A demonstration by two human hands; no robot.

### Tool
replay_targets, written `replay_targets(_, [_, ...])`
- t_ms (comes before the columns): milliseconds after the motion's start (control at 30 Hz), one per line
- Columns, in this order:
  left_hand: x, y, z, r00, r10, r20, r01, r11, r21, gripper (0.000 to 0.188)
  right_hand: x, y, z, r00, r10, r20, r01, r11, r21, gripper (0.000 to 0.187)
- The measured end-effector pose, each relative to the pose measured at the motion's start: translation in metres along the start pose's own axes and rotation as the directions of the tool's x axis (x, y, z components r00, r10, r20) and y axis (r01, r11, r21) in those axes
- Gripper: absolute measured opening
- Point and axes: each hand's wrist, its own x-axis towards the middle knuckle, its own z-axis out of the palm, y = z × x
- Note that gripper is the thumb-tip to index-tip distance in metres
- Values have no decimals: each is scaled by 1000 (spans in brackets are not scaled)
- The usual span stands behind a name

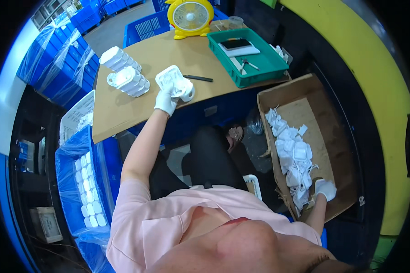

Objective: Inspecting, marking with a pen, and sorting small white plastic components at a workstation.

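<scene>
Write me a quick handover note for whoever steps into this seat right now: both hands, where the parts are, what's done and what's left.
Left hand: gloved, holding a white plastic part on the wooden table.
Right hand: gloved, down in the cardboard box at the pile of loose white parts; whether the fingers grip one cannot be told.
Done: two stacks of white parts stand on the table; more sit in rows in the lined blue bin on the left.
Left: many loose parts remain in the box.
</scene>
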Motion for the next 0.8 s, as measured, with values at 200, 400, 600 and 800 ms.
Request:
replay_targets(200, [55, -4, -7, 984, 129, -126, -115, 987, 114, 36, 26, -57, -46, 913, -271, -304, 351, 144, 925, 35])
replay_targets(400, [53, -1, -26, 982, 191, -14, -185, 965, 188, 33, -125, -299, -155, 528, -842, -114, -54, -167, 984, 35])
replay_targets(600, [64, -15, -42, 981, 191, 32, -194, 969, 153, 35, -173, -464, -176, 359, -905, 229, -264, 137, 955, 10])
replay_targets(800, [64, -13, -13, 978, 207, 27, -208, 957, 201, 47, -160, -506, -195, 582, -808, 93, -295, -103, 950, 17])
